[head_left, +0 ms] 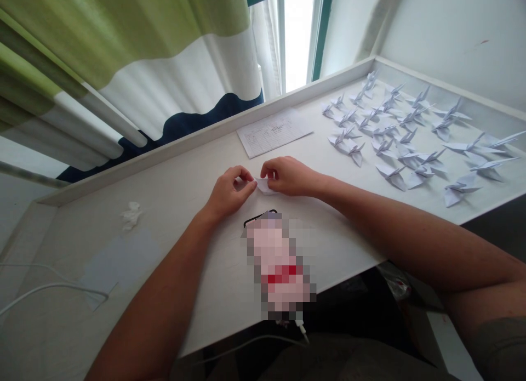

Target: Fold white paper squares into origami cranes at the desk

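Note:
A small folded piece of white paper [264,187] lies between my two hands over the middle of the desk. My left hand [230,190] pinches its left end between thumb and forefinger. From the other side, the curled fingers of my right hand [285,175] grip its right part, and they hide some of it. Just below the hands a phone [276,249] rests near the desk's front edge; its screen is blurred out. Several folded white paper cranes [386,126] stand spread over the right part of the desk.
A printed sheet [273,133] lies behind my hands. On the left are a crumpled tissue [131,215], flat white paper [119,257] and a white cable [53,286]. Another cable plugs into the phone. A raised rim [197,138] borders the desk by the curtain [164,68].

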Demonstrator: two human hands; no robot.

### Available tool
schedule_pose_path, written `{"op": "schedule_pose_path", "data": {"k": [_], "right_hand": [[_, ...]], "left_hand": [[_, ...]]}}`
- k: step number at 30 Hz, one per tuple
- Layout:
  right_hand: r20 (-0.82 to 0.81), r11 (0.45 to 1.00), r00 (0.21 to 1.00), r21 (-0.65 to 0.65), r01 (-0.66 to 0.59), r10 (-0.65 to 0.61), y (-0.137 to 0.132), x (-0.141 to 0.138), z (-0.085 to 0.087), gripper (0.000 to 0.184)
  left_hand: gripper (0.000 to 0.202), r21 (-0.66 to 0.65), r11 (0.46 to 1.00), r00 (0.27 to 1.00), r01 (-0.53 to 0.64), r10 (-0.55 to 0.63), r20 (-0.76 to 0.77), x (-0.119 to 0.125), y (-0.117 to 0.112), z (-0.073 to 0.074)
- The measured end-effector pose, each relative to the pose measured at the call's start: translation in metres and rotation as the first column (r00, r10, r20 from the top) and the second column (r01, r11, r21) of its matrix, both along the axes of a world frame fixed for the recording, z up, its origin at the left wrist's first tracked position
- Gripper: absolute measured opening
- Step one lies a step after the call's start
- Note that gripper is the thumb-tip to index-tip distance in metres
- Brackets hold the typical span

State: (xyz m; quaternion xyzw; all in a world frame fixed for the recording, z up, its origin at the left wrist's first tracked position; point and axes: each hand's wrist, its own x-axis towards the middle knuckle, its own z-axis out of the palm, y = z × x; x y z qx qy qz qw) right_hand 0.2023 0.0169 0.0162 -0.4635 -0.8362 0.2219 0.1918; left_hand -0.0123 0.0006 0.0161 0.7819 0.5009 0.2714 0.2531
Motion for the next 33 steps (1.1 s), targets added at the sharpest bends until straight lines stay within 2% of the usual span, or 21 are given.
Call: {"op": "schedule_pose_path", "data": {"k": [2, 5, 13, 17, 23, 27, 33], "right_hand": [[0.007, 0.998, 0.998, -0.038, 0.055, -0.055, -0.003, -0.002, 0.0, 0.025], [0.006, 0.992, 0.995, -0.075, 0.1, -0.099, -0.006, -0.003, 0.0, 0.023], [0.008, 0.973, 0.989, -0.177, 0.15, -0.151, -0.007, -0.006, 0.006, 0.025], [0.022, 0.954, 0.981, -0.23, 0.191, -0.191, -0.009, -0.01, 0.01, 0.02], [-0.01, 0.94, 0.97, -0.252, 0.232, -0.242, -0.008, -0.012, 0.006, 0.016], [-0.057, 0.929, 0.962, -0.283, 0.24, -0.266, -0.005, -0.011, 0.005, 0.02], [-0.08, 0.917, 0.955, -0.311, 0.248, -0.286, -0.001, -0.011, 0.005, 0.006]], "left_hand": [[0.025, -0.043, 0.999, 0.999, -0.02, 0.018, -0.046, 0.003, -0.001, 0.002], [0.022, -0.083, 0.997, 0.998, 0.005, -0.01, -0.066, 0.007, -0.003, 0.004], [0.018, -0.101, 0.995, 1.0, 0.012, -0.009, 0.029, 0.011, -0.005, 0.003], [0.016, -0.114, 0.993, 0.999, -0.011, 0.017, 0.046, 0.014, -0.006, 0.003], [0.018, -0.13, 0.991, 0.997, -0.028, 0.037, 0.064, 0.016, -0.006, 0.003], [0.018, -0.133, 0.991, 0.997, -0.028, 0.037, 0.067, 0.016, -0.007, 0.003], [0.018, -0.13, 0.99, 0.997, -0.046, 0.054, 0.059, 0.017, -0.008, 0.001]]}}
